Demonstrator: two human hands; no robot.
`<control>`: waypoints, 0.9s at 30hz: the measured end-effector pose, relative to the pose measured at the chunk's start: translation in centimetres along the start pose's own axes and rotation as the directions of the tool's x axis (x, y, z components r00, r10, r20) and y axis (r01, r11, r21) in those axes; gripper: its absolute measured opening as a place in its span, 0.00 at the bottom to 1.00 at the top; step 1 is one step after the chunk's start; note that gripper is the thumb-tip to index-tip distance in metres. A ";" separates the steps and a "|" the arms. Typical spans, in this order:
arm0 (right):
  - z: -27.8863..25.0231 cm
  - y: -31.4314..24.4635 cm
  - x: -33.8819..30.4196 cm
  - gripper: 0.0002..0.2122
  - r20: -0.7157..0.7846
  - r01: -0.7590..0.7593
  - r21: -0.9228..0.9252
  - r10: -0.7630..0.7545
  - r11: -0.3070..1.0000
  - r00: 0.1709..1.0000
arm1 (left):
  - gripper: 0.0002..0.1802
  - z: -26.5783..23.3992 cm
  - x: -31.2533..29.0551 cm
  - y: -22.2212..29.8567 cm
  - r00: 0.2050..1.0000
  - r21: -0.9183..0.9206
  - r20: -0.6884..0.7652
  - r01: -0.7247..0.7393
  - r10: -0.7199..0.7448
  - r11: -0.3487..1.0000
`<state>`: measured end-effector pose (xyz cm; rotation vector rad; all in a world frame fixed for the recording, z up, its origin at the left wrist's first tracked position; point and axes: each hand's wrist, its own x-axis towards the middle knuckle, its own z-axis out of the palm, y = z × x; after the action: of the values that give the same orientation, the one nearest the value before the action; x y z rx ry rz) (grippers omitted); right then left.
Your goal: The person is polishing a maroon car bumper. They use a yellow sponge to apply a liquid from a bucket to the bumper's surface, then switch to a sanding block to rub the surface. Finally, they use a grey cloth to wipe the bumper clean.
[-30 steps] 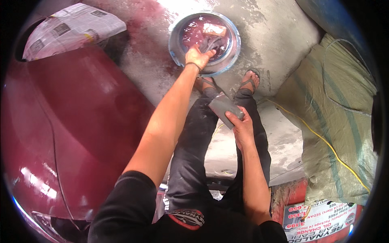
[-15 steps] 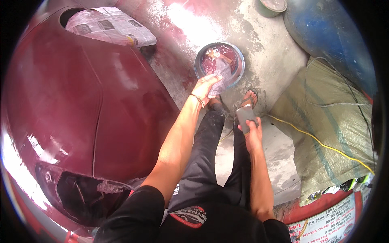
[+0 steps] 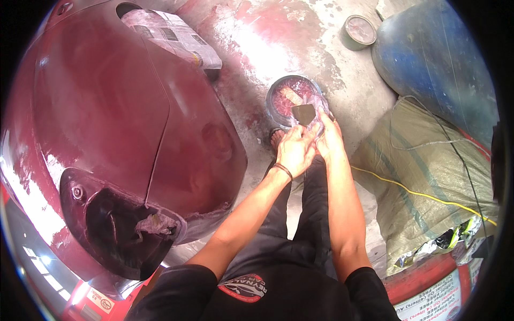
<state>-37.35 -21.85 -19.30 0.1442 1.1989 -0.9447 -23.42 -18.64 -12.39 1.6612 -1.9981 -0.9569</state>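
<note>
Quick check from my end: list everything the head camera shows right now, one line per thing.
Car body panel: one, dark red, left side, dented lower corner.
Newspaper masking: one patch, grey print, top of the panel.
Bowl: one, metal, reddish water inside, on the floor ahead of the hands.
Sanding block: one, dark grey, held over the bowl.
Round tin: one, grey lid, top of the floor.
Barrel: one, blue, top right.
Woven sack: one, green-tan, right.
Cord: one, yellow, across the sack.
Floor: concrete, wet, red-stained.
Left hand: meets the right below the block.
Right hand: grips the block.
</note>
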 end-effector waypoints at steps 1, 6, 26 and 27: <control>-0.2 0.2 0.0 0.19 0.048 -0.021 0.109 0.015 0.994 0.999 | 0.26 -0.5 -0.4 0.3 0.999 -0.004 0.000 -0.038 0.038 0.999; 0.9 -0.7 -2.4 0.20 0.128 -0.031 0.382 -0.020 0.924 0.992 | 0.20 0.0 -1.9 -0.8 0.918 -0.675 0.031 0.310 -0.394 0.670; 1.4 -3.1 -8.9 0.24 0.085 0.070 0.520 -0.132 0.851 0.988 | 0.18 0.3 3.1 -11.9 0.544 -0.877 -0.017 0.396 -0.839 0.274; 1.6 -3.5 -9.6 0.25 0.070 0.094 0.515 -0.151 0.852 0.986 | 0.24 0.4 3.7 -11.3 0.514 -0.847 0.085 0.488 -0.853 0.211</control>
<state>-39.03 -19.70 -9.29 0.4397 0.8395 -1.3565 -16.54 -22.92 -21.06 1.8973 -0.2030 -1.3409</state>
